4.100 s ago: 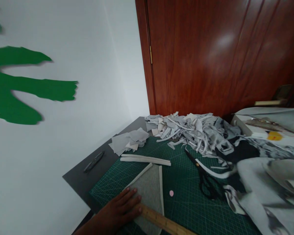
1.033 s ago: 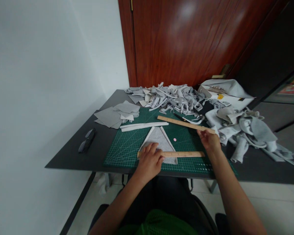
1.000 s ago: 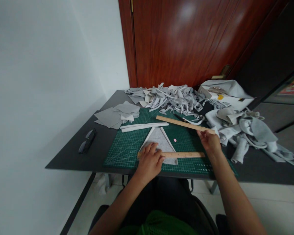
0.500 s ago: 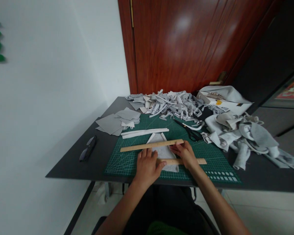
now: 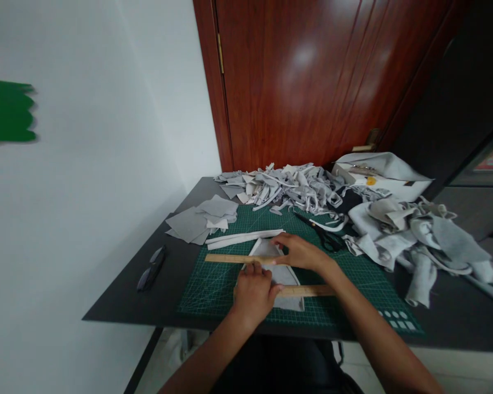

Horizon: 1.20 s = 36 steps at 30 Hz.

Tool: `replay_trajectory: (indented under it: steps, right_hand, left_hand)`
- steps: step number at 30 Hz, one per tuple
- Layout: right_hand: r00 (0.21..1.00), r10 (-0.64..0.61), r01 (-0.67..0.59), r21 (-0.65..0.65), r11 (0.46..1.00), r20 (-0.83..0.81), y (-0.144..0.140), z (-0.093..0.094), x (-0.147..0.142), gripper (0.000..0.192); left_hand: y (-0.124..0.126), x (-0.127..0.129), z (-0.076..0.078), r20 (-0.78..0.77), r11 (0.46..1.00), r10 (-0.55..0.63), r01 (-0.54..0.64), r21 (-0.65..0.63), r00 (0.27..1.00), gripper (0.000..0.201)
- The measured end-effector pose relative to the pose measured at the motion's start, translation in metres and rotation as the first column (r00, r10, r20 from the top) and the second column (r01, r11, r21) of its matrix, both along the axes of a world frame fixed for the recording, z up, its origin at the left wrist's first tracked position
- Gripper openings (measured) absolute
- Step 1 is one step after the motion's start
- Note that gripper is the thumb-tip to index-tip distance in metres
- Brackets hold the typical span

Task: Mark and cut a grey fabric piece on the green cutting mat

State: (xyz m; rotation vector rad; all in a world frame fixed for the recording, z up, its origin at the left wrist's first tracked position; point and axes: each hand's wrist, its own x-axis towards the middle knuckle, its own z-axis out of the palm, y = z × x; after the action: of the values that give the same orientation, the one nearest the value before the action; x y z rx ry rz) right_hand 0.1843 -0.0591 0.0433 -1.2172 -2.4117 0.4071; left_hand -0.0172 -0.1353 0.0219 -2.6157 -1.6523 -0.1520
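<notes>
Dark table (image 5: 143, 309) before a red-brown door (image 5: 304, 98), bearing green mat (image 5: 203, 293): grey cloth piece (image 5: 286, 277) toward the mat's near edge, crossed by near ruler (image 5: 310, 290) and far ruler (image 5: 225, 258), with, read from the cloth, white strips (image 5: 242, 238) at eleven o'clock, black scissors (image 5: 326, 238) at two, scrap heap (image 5: 296, 186) between twelve and one, glasses (image 5: 152, 268) at nine. Left hand (image 5: 252, 294): at eight o'clock, palm down over near ruler and cloth, unclenched, thumb spread. Right hand (image 5: 302, 253): at one o'clock, thumb at far ruler's right end; whether the fingers clasp it, cannot tell.
</notes>
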Motion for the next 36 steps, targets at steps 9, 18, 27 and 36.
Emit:
replay_trajectory:
  steps: [9,18,27,36]
  right_hand:
    - [0.982,0.03,-0.059,0.153,0.986,0.185,0.011,-0.043,-0.017,0.023]
    - [0.909,-0.249,0.227,0.104,0.968,0.335,0.023,-0.024,0.024,0.018]
    - [0.96,-0.076,0.024,0.193,0.981,0.27,0.012,-0.037,-0.014,0.038]
    - [0.909,-0.289,0.275,0.089,0.957,0.301,0.021,-0.033,0.014,0.02]
  left_hand:
    - [0.072,-0.004,-0.015,0.186,0.959,-0.281,0.267,0.096,0.942,0.08]
    - [0.101,-0.045,-0.026,0.17,0.976,-0.206,0.19,0.103,0.964,0.031]
    - [0.115,-0.066,-0.037,0.215,0.963,-0.255,0.229,0.139,0.943,0.04]
    - [0.113,-0.071,-0.036,0.214,0.991,-0.061,0.034,0.128,0.975,0.032]
